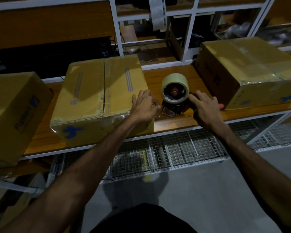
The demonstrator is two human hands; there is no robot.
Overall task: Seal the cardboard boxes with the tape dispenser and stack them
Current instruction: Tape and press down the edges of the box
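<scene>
A tape dispenser (174,98) with a yellowish roll lies on the wooden bench (173,121) between two cardboard boxes. My right hand (206,111) grips its red handle, with the fingertips reaching toward the roll. The middle box (99,96) has its flaps closed, and old tape runs along its seam. My left hand (145,106) rests at this box's right top edge. Its fingers are curled beside the dispenser's front and seem to pinch a clear tape end. To the right stands a taped box (252,74). A third box (15,113) sits at the left edge, tilted.
White shelving (190,31) with cables and clutter rises behind the bench. A wire-mesh shelf (175,150) hangs under the bench front. Grey floor (208,190) lies below me. More cardboard (8,204) shows at the lower left.
</scene>
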